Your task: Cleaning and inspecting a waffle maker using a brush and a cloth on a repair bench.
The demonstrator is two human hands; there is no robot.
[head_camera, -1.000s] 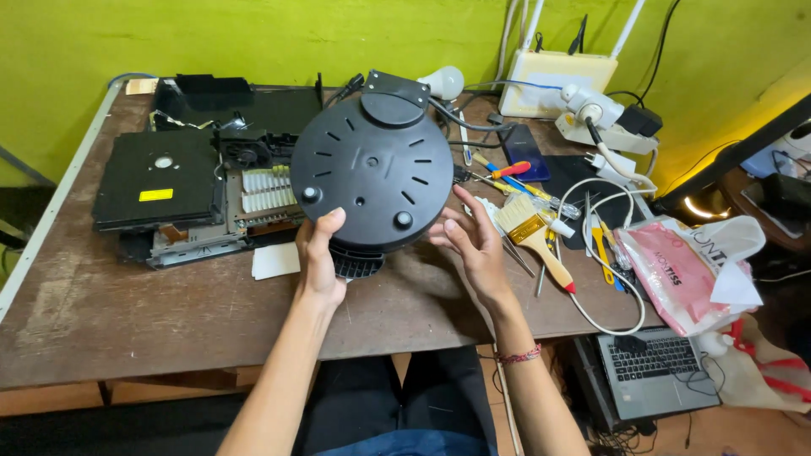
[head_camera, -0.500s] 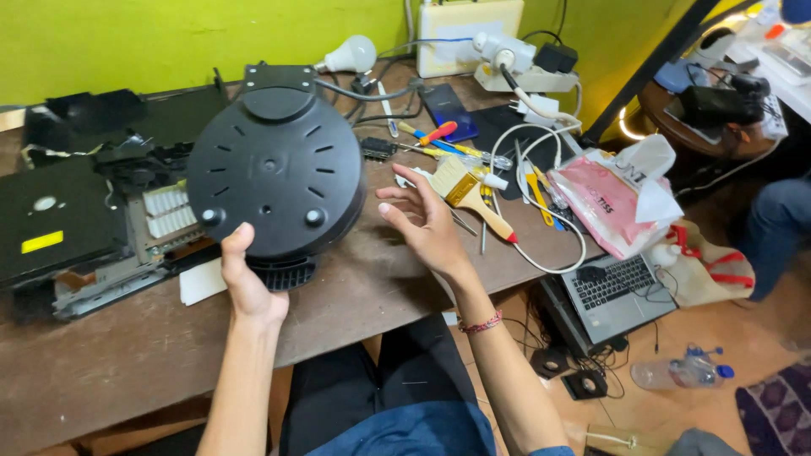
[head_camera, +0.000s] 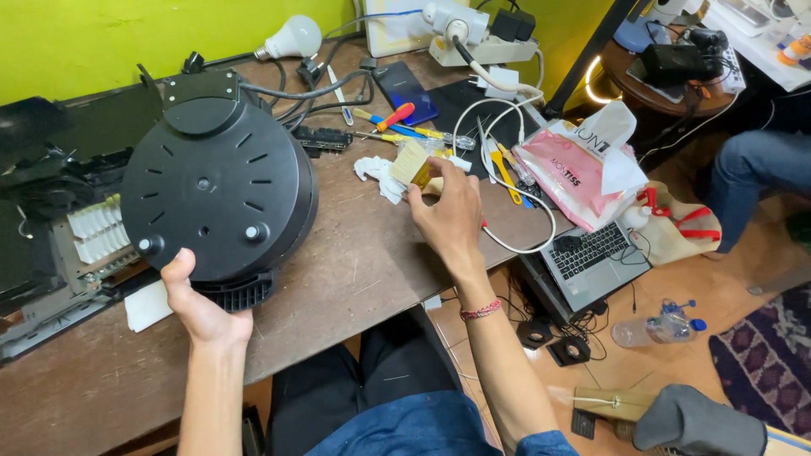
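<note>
Left hand [head_camera: 198, 304] grips the round black appliance [head_camera: 215, 190] upright on the wooden table [head_camera: 355, 262]; right hand [head_camera: 448, 211] closes on the paintbrush [head_camera: 416, 165]; I would lift the brush gently and steady the appliance firmly.

A pink and white plastic packet [head_camera: 568, 169] lies at the table's right edge. A dark phone [head_camera: 405, 89] rests screen-up near the screwdrivers. On the floor, an open laptop [head_camera: 591, 253] shows only its keyboard.
</note>
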